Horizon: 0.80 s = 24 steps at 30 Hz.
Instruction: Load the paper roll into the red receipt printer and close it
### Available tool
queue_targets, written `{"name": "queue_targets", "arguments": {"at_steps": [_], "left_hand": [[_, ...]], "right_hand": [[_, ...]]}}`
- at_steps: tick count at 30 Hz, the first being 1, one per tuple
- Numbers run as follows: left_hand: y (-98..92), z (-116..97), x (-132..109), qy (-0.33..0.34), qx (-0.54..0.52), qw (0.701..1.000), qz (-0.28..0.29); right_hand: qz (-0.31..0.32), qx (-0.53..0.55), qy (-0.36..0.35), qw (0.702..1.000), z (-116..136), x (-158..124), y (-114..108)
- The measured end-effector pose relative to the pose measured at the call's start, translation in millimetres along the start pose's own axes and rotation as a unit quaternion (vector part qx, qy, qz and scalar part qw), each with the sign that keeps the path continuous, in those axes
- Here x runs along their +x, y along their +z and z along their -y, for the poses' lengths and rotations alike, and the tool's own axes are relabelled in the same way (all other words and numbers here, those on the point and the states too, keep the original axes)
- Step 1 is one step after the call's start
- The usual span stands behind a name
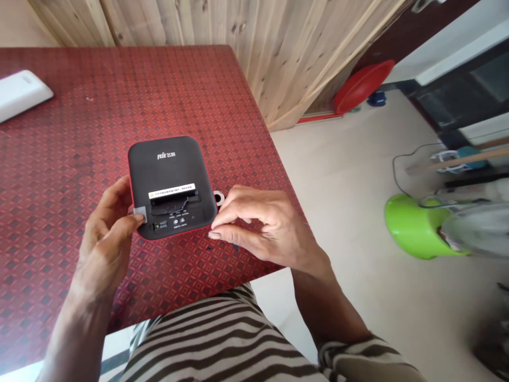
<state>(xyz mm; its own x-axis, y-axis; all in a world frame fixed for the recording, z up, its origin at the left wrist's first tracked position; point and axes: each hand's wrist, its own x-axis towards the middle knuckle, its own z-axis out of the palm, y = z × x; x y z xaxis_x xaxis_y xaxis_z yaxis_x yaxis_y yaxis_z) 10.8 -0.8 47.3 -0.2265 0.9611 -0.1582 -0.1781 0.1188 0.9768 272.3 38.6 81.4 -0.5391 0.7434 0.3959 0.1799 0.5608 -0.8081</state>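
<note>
A flat black device [173, 170] with a red edge and rounded corners is held tilted over the red patterned table. Its face carries a white logo, a white warning label [172, 191], a dark recessed slot [175, 204] and small printed icons. My left hand [107, 228] grips its lower left corner, the thumb pressing a small grey piece [140, 213] there. At the lower right corner, my right hand [258, 220] has its thumb and forefinger pinched close to the edge; what lies between them is hidden. A small round silver-and-black part [218, 198] shows behind those fingers.
The red patterned table [238, 132] bears a white object [24, 93] at the far left. A wooden panel wall [191, 21] stands behind it. Right of the table, a green bucket [413, 225] and a red basin [363, 85] are on the floor.
</note>
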Motion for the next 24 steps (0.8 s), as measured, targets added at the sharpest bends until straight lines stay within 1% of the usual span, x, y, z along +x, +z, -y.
{"name": "queue_targets", "arguments": {"at_steps": [2,6,8,12,16,18,19,20,22,23,24], "left_hand": [[3.5,-1,-1,-0.003,-0.011,1.0,-0.009],[9.4,-1,-2,-0.001,-0.021,0.999,-0.027],[10.9,0,-1,-0.004,-0.022,0.999,-0.034],[11.0,2,-2,-0.004,-0.032,0.999,-0.033],[7.7,3,-4,-0.016,-0.021,0.999,-0.042],[5.3,3,-3,-0.02,-0.016,0.999,-0.038],[4.1,3,-2,-0.019,-0.018,0.999,-0.034],[2.8,5,1,-0.014,-0.021,0.999,-0.032],[0.2,11,7,0.01,-0.021,0.999,-0.033],[-1.3,16,10,0.027,-0.015,0.999,-0.034],[-2.7,21,13,0.044,-0.005,0.998,-0.034]], "right_hand": [[-0.013,-0.001,0.015,1.0,-2,-3,3],[-0.046,-0.014,0.068,0.996,-5,-7,4],[-0.06,-0.012,0.081,0.995,-7,-6,3],[-0.1,-0.02,0.074,0.992,-11,-3,0],[-0.098,-0.066,0.043,0.992,-9,5,-1],[-0.08,-0.117,0.011,0.99,-6,16,2],[-0.06,-0.153,-0.006,0.986,-6,23,5],[-0.027,-0.193,-0.021,0.981,-6,32,10],[0.059,-0.275,-0.038,0.959,-10,53,25],[0.104,-0.311,-0.035,0.944,-13,64,33],[0.133,-0.339,-0.027,0.931,-18,74,41]]}}
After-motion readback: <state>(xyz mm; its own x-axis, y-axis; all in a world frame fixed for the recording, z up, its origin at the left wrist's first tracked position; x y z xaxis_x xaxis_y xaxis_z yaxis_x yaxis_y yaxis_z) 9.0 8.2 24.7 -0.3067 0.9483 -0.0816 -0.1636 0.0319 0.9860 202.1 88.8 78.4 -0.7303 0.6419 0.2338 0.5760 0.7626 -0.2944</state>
